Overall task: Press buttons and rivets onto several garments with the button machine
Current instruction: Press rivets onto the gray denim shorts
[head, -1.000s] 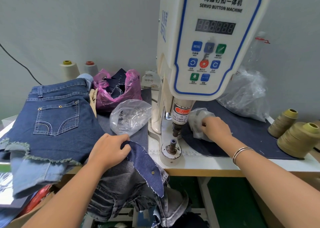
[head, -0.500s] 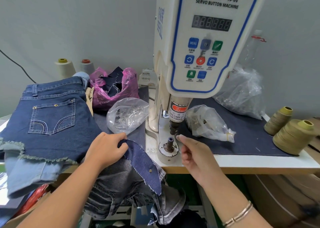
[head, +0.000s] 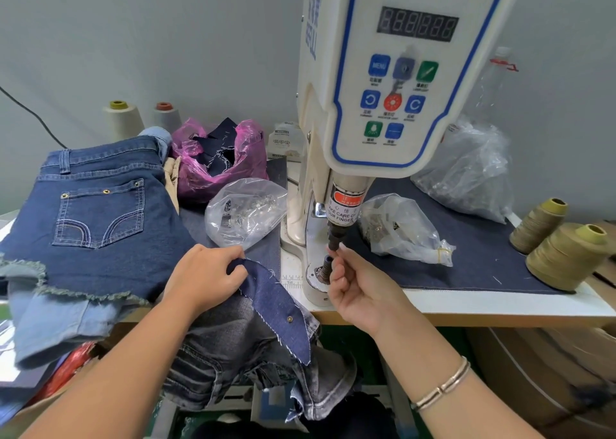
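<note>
In the head view, the button machine (head: 393, 82) stands at the upper centre of the frame on the desk (head: 500, 308). The left hand (head: 203, 275) pinches a dark denim piece (head: 276, 305) at lower centre. The right hand (head: 360, 288) has curled fingers at the lower die (head: 326, 267); whether it pinches a small part there, one cannot tell.

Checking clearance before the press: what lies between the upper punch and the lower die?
In the head view, the right hand's fingertips sit in that gap between upper punch and lower die; no fabric there.
</note>
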